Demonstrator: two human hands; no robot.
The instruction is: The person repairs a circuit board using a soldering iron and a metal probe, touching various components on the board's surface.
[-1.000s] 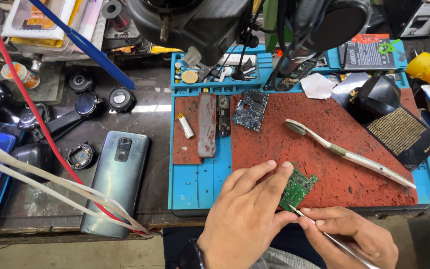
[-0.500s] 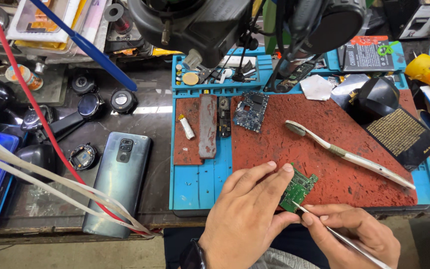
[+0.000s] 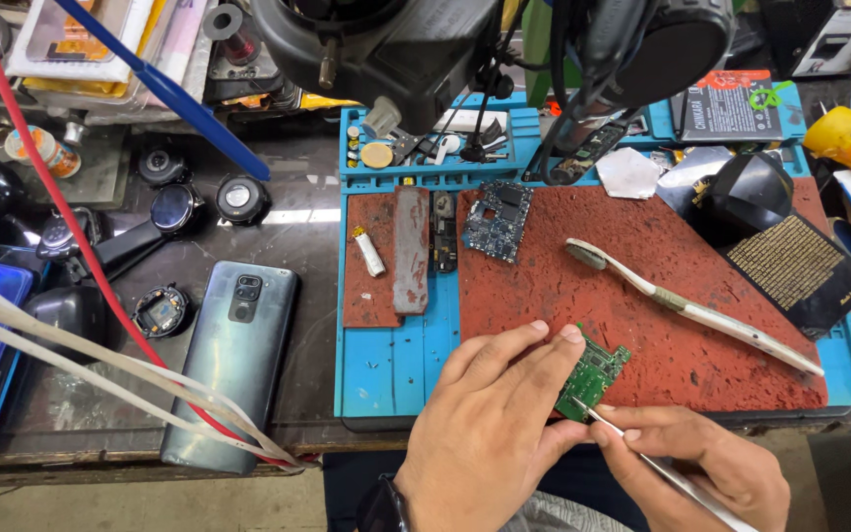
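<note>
Left hand (image 3: 490,433) pinching small green circuit board (image 3: 593,378) at front edge of red mat (image 3: 642,296). Right hand (image 3: 701,468) gripping tweezers (image 3: 642,458), tip touching board's lower edge. Toothbrush (image 3: 687,305) lying nearby on mat.

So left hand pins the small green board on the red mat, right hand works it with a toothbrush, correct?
Not quite. The head view shows the right hand holding tweezers, not the toothbrush, which lies untouched on the red mat. The left hand does pin the green board.
</note>
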